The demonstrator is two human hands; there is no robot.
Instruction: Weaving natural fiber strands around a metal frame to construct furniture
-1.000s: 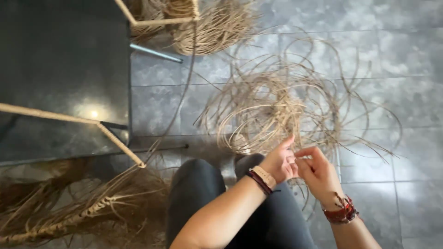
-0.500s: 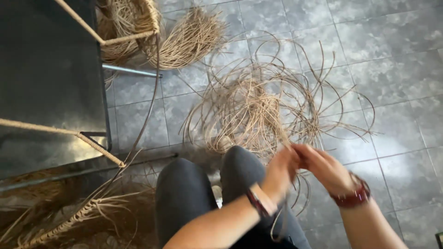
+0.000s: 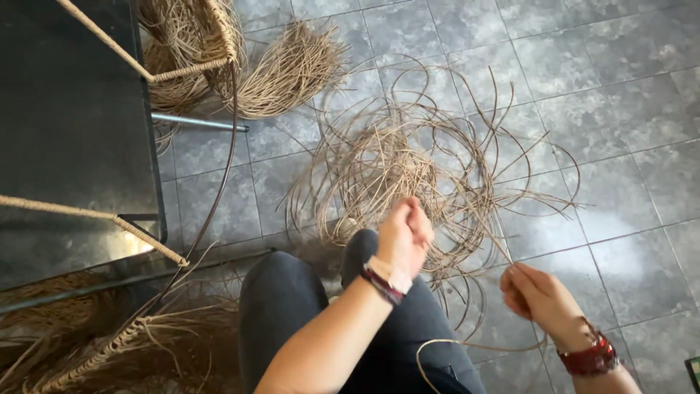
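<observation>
Over knees: left hand fisted, right hand pinching one cane strand; snag risk in floor tangle.

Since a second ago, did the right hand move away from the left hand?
Yes. The right hand has pulled apart from the left hand, moving right and toward the body, away from the tangle of strands on the floor.
</observation>
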